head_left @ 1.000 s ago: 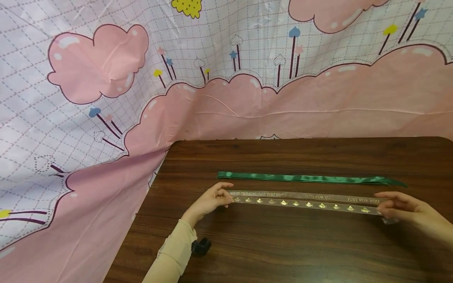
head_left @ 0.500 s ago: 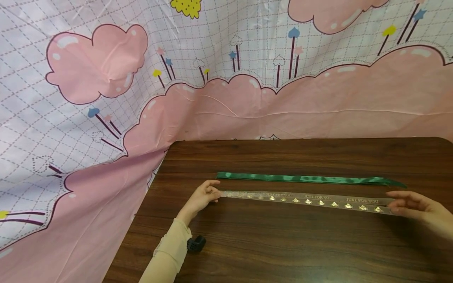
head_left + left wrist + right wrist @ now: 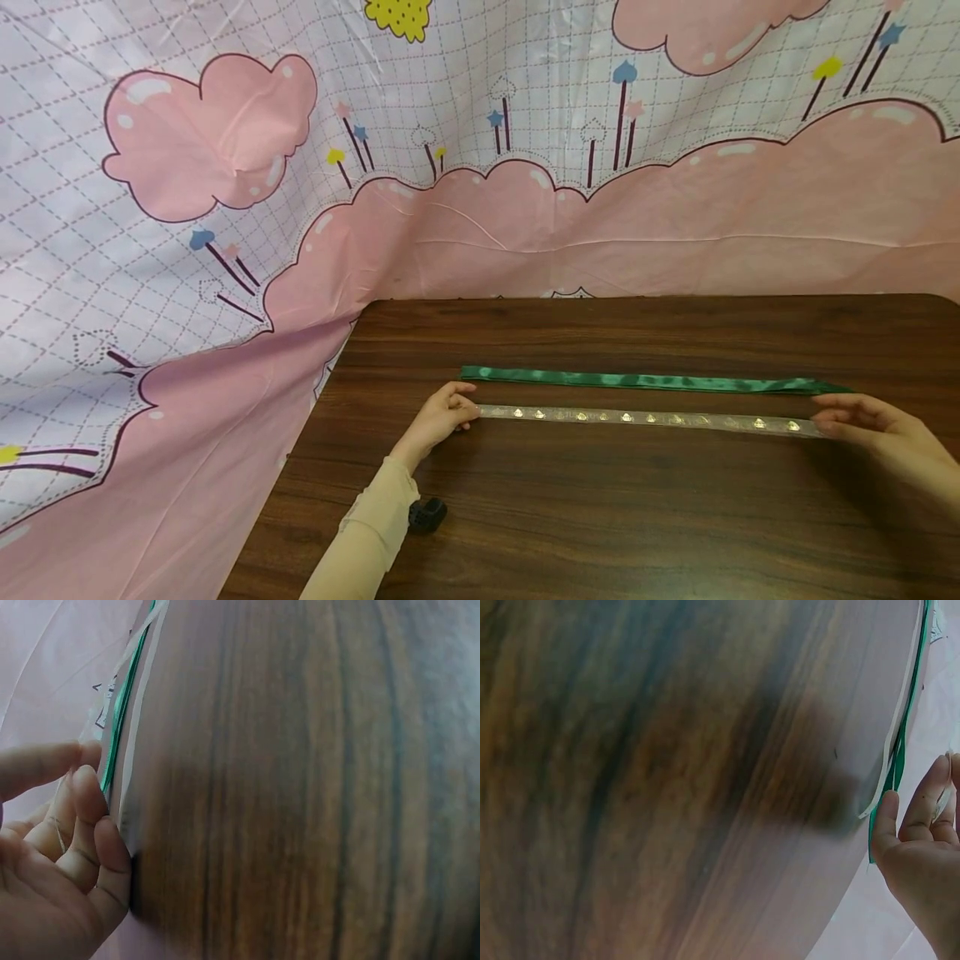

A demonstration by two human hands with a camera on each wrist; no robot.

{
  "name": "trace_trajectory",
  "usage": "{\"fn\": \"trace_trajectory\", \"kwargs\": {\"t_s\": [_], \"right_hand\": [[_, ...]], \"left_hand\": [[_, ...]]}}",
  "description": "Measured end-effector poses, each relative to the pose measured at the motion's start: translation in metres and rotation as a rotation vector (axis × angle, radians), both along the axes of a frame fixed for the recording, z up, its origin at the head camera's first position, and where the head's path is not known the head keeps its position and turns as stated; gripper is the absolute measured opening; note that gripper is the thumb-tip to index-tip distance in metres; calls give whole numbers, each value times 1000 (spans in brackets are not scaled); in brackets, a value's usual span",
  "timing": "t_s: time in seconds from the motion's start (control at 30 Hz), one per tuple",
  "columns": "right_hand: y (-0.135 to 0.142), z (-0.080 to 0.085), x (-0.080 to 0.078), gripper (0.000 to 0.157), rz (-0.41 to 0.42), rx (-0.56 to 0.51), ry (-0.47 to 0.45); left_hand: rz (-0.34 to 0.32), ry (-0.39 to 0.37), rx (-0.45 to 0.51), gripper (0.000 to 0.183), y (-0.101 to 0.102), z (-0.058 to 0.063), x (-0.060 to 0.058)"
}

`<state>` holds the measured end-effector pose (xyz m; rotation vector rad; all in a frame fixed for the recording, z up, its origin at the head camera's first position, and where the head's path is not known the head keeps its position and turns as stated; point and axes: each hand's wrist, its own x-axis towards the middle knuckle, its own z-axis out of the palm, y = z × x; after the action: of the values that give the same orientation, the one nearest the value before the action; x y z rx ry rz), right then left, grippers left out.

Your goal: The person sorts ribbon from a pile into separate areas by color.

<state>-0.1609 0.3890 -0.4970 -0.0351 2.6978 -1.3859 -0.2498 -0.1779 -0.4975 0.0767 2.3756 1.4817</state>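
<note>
A sheer ribbon [image 3: 652,419] with gold printing stretches between my two hands, above the table and nearly level. Its layers lie over one another as one narrow band. My left hand [image 3: 441,417] pinches its left end between thumb and fingertips; the left wrist view shows this hand [image 3: 64,877] with its fingers bent. At the other end, my right hand [image 3: 877,429] pinches the ribbon, whose tip is hidden by the fingers. Just behind lies a folded green satin ribbon [image 3: 637,381], flat on the table, its right end near my right fingertips.
The dark wood-grain table [image 3: 615,517] reaches back to a pink and white patterned curtain [image 3: 525,217], which also hangs along the left side. A small black device [image 3: 427,516] sits by my left wrist.
The sheer ribbon's two separate strands have come together into one band. My left hand went left, then slightly back right. My right hand shifted right, then back a little. The green ribbon stayed put.
</note>
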Motion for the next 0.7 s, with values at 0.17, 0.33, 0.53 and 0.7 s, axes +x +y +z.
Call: {"fn": "trace_trajectory", "kwargs": {"t_s": [0.17,0.33,0.53,0.7], "right_hand": [[-1,-5,-1,31,-1,7,-39],[1,-7,-2,28,18,59,-15],[10,-13,0,27,-26,-8,18],[18,-13,3,29,-68,-123,102]], "left_hand": [[-17,-17,-10,45,-1,-1,1],[-18,-10,4,48,-5,-2,1],[41,10,-31,50,-17,-1,-1],[124,40,-91,48,-28,3,1]]}}
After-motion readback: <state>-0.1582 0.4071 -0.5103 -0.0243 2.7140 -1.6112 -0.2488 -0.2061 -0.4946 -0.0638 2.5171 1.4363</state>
